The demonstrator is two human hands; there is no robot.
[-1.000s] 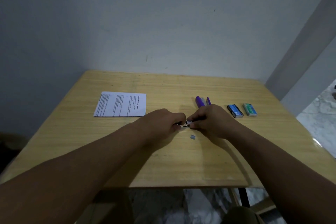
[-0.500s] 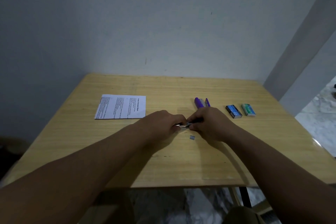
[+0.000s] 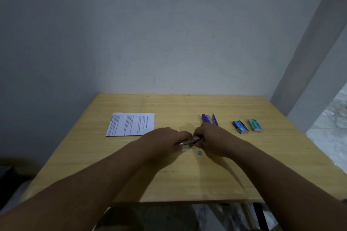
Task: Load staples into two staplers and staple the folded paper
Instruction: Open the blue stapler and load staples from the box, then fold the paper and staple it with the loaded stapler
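Observation:
Both hands meet at the middle of the wooden table (image 3: 187, 184). My left hand (image 3: 165, 139) grips a small metal stapler (image 3: 185, 141), mostly hidden under the fingers. My right hand (image 3: 212, 139) pinches its shiny front end; what the fingertips hold there is too small to tell. A small grey strip of staples (image 3: 199, 153) lies on the table just below the right hand. A purple stapler (image 3: 209, 118) lies open behind the right hand. The folded printed paper (image 3: 131, 124) lies to the left.
Two staple boxes sit at the right: a dark blue one (image 3: 240, 127) and a light green one (image 3: 255, 125). A grey wall stands behind the table, and marble floor shows beyond the right edge.
The camera tilted up, so the table sits lower in view. The hands stay together on the small stapler, with only slight finger movement.

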